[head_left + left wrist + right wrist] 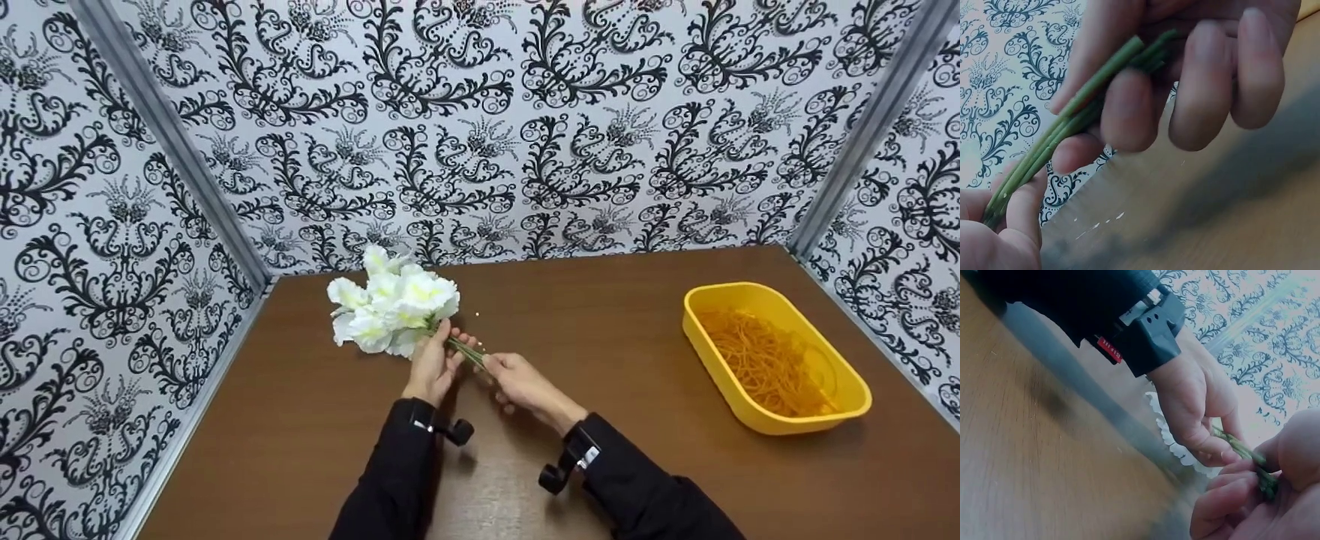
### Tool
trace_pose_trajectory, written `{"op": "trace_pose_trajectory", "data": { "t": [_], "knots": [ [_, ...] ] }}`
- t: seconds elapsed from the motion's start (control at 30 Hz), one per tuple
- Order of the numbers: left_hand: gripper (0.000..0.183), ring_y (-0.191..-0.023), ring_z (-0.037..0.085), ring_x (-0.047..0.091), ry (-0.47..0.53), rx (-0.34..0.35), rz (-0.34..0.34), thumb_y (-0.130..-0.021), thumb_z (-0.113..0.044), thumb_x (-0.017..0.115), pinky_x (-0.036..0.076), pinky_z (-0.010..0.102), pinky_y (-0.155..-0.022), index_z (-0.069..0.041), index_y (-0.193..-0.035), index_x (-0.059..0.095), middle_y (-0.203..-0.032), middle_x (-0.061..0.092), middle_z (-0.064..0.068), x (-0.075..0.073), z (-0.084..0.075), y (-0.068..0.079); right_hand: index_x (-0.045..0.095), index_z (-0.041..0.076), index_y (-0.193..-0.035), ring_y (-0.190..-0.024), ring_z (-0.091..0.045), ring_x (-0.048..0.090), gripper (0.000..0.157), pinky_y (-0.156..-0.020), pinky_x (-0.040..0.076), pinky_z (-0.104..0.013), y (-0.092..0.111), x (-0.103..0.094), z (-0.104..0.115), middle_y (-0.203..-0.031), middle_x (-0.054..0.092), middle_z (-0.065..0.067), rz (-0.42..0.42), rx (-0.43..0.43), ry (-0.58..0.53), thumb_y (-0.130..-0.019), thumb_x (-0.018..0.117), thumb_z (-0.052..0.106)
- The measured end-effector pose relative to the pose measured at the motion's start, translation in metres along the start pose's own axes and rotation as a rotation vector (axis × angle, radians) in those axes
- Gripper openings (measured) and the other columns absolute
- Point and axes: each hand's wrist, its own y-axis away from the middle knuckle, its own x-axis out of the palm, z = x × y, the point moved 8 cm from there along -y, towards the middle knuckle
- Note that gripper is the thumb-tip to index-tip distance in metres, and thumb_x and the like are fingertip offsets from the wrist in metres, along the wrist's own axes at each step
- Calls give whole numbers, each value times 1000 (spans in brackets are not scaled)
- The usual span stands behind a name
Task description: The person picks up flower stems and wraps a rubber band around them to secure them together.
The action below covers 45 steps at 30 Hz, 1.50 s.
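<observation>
The left grip (433, 364) pinched the stems (465, 350) below the flowers (390, 304); the right grip (523, 384) pinched them near their ends. On the table (585, 315), a tub (780, 425) held orange strands (757, 367).

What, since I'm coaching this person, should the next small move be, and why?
Probably have the right hand nudge the green stems level while the left hand holds them near the white flowers: both hands grip the bunch, and the left wrist view shows its stem ends staggered.

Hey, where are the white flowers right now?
In the head view, the white flowers are left of centre, just beyond the left hand that holds their stems.
</observation>
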Motion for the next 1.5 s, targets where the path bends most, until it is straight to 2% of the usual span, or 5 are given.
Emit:
{"op": "trace_pose_trajectory", "data": {
  "t": [0.4, 0.63, 0.83, 1.17, 1.5],
  "knots": [
    [22, -79, 17, 66, -53, 40, 33, -108, -18, 51, 59, 36, -89, 0, -116, 41, -92, 56, 9, 4, -3, 3, 66, -6, -116, -50, -9, 54, 34, -45, 48, -23, 2, -2, -1, -81, 69, -9, 88, 61, -26, -106, 55, 24],
    [24, -78, 17, 68, -49, 29, 111, -108, -20, 51, 61, 32, -80, -3, -118, 39, -93, 58, 10, 15, -1, 7, 55, 0, -126, -46, -6, 34, 56, -41, 33, -20, 4, 9, -2, -68, 44, 4, 153, 104, -110, -107, 42, 51],
    [20, -75, 19, 68, 4, -25, 88, -108, -19, 50, 61, 32, -81, 0, -104, 49, -85, 60, 10, 18, -3, 7, 51, -2, -118, -44, -5, 28, 44, -38, 24, -19, 3, 10, 4, -64, 40, 6, 101, 58, -75, -110, 41, 40],
    [21, -61, 11, 53, 161, -101, -50, -102, -14, 61, 61, 26, -68, -3, -87, 50, -72, 51, 2, 12, -16, 0, 58, 3, -104, -41, -7, 32, 40, -35, 29, -21, 5, 15, 18, -64, 44, 1, 93, -85, 145, -110, 42, 39],
    [53, -40, 3, 25, 409, -271, 215, -107, -16, 37, 23, 13, -36, -19, -55, 30, -46, 30, -9, 38, -18, 13, 54, 11, -89, -55, -7, 41, 29, -50, 34, -23, 25, 22, 52, -69, 42, 8, 10, -340, 632, -110, 45, 28]
  ]
}}
